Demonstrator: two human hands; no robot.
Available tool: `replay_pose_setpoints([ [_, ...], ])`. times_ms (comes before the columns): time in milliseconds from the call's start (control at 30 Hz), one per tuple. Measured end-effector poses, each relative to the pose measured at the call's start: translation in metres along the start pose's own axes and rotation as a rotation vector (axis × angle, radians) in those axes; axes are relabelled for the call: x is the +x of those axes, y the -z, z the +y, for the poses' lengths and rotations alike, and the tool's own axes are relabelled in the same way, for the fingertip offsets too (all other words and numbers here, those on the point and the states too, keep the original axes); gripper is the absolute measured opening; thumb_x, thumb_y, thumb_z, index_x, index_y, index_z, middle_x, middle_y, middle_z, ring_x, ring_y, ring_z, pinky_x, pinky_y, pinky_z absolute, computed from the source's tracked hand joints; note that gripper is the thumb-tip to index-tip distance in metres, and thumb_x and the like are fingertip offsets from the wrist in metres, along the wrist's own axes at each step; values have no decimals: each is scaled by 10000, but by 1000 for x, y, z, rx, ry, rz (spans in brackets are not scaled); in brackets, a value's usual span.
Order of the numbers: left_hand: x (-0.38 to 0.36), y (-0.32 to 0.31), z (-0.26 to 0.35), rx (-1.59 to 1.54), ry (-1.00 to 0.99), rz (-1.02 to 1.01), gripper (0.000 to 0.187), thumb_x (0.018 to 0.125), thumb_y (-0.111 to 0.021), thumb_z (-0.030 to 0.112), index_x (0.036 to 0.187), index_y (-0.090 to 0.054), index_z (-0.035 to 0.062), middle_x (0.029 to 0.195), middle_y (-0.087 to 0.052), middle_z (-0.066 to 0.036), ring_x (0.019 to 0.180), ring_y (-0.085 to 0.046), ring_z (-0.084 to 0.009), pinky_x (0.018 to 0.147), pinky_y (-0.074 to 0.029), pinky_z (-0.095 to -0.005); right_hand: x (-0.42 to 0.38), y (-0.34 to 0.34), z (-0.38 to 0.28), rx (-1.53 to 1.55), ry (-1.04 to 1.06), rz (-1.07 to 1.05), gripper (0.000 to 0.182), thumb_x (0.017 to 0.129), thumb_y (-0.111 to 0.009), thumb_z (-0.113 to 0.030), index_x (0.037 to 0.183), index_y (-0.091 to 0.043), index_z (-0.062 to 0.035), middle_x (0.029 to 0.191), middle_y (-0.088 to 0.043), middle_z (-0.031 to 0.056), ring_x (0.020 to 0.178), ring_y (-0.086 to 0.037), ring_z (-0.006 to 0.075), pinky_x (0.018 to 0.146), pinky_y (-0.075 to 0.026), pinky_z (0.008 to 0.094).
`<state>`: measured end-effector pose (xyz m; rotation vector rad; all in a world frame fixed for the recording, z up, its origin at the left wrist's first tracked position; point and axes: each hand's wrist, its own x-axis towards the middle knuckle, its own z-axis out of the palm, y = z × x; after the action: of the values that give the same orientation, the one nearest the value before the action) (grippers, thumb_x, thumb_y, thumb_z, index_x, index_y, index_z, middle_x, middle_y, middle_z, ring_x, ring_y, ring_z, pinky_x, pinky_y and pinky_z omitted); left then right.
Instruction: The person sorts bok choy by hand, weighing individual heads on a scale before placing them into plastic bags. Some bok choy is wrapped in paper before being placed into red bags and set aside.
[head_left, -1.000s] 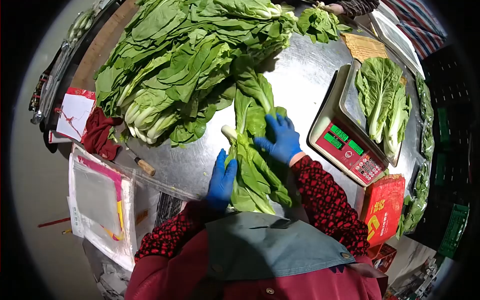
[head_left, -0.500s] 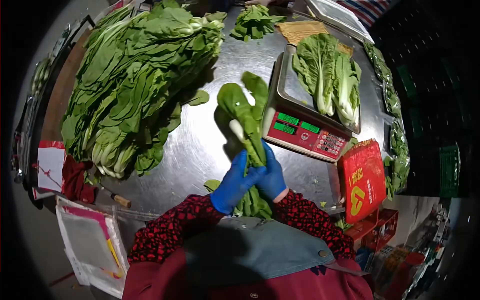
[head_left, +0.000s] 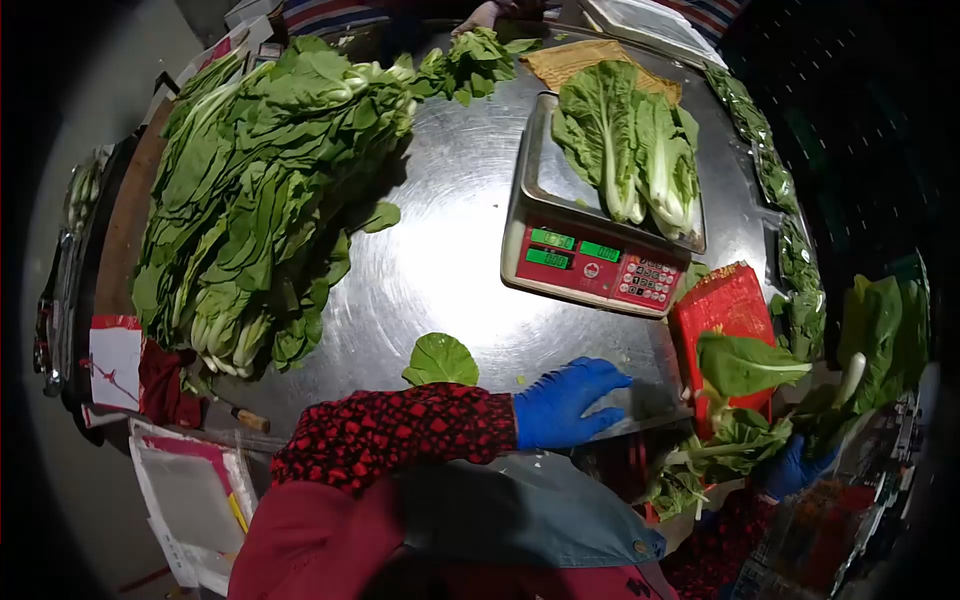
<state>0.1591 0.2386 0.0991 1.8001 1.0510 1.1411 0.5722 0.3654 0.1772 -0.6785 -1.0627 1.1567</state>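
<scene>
My left hand (head_left: 570, 402), in a blue glove, hovers near the table's front edge with its fingers apart and nothing in them. Off to the right, beyond the table edge, my gloved right hand (head_left: 800, 466) is partly hidden among leafy greens (head_left: 875, 345) and seems closed around their stalks. Loose leaves (head_left: 735, 445) hang beside it, and a single pale-stemmed leaf (head_left: 745, 366) overlaps a red bag (head_left: 722, 300). To the left of my left hand, a round green leaf (head_left: 441, 360) lies on the metal table (head_left: 450, 200).
A large heap of greens (head_left: 270, 170) covers the table's left side. Two lettuce heads (head_left: 612, 140) rest on a red scale (head_left: 590, 265). At the far edge, another person's hand (head_left: 480, 17) is near more greens (head_left: 470, 68). A wooden-handled tool (head_left: 250, 418) lies front left.
My hands have parted. The right has swung down to the far right with the greens, while the left has let go and opened. The view has shifted slightly.
</scene>
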Motion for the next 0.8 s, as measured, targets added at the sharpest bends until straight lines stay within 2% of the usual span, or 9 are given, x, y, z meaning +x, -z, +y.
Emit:
replay_pose_setpoints([
  [167, -26, 39, -4, 81, 154, -64, 384, 832, -621, 198, 1168, -553, 25, 1040, -585, -186, 980, -555, -343, 853, -457, -399, -38, 119, -50, -1117, 253, 401, 644, 908, -558, -231, 1449, -244, -76, 1471, -260, 191, 1346, -270, 323, 1040, -320, 434],
  [233, -43, 53, -11, 227, 161, -13, 446, 790, -656, 212, 1186, -550, 36, 1094, -562, -195, 1013, -536, -351, 856, -452, -403, -57, 103, -42, -2167, -150, 553, 807, 794, -698, -344, 1445, -275, -124, 1470, -254, 207, 1363, -229, 353, 1074, -268, 462],
  [300, -65, 71, -19, 418, 203, -22, 548, 742, -687, 306, 1208, -545, 55, 1171, -520, -208, 1074, -485, -389, 890, -412, -455, -68, 88, -17, -2288, -185, 577, 933, 679, -779, -431, 1435, -306, -158, 1481, -201, 226, 1325, -265, 419, 1053, -301, 489],
  [367, -98, 80, -16, 681, 342, -127, 748, 682, -715, 444, 1311, -481, 112, 1325, -409, -225, 1226, -338, -452, 995, -282, -542, -78, 75, 18, -1942, 174, 337, 936, 631, -806, -422, 1408, -357, -157, 1476, -209, 234, 1326, -261, 422, 1066, -272, 500],
  [533, -156, 68, -33, 856, 385, -229, 779, 677, -709, 508, 1329, -477, 150, 1372, -375, -210, 1275, -264, -457, 1005, -220, -571, -73, -17, 109, -1795, 141, -162, 800, 607, -814, -380, 1289, -479, -132, 1390, -343, 196, 1220, -375, 411, 982, -347, 479],
  [633, -152, 62, -44, 917, 302, -90, 662, 706, -710, 439, 1271, -531, 146, 1300, -448, -182, 1212, -356, -414, 958, -283, -536, -59, -37, 147, -1902, 45, -254, 655, 630, -797, -315, 1209, -544, -141, 1354, -397, 157, 1182, -410, 400, 936, -381, 467],
  [667, -143, 57, -51, 851, 295, -74, 584, 718, -710, 385, 1226, -559, 141, 1229, -490, -161, 1144, -410, -386, 918, -316, -514, -52, -24, 157, -1878, 79, -285, 498, 674, -759, -246, 1126, -600, -110, 1229, -519, 155, 1087, -501, 364, 893, -419, 452],
  [733, -111, 47, -55, 772, 232, -12, 370, 732, -709, 245, 1065, -621, 109, 994, -574, -122, 902, -540, -322, 772, -410, -447, -41, 33, 188, -1656, 155, -81, 278, 752, -697, -191, 994, -643, -65, 1042, -611, 165, 967, -572, 339, 843, -457, 407],
  [800, -77, 27, -70, 630, 240, 42, 279, 753, -694, 227, 980, -633, 77, 926, -580, -140, 825, -566, -321, 707, -442, -414, -19, 53, 163, -1383, 160, 295, 167, 826, -629, -160, 914, -636, -18, 871, -640, 154, 826, -617, 291, 775, -477, 355],
])
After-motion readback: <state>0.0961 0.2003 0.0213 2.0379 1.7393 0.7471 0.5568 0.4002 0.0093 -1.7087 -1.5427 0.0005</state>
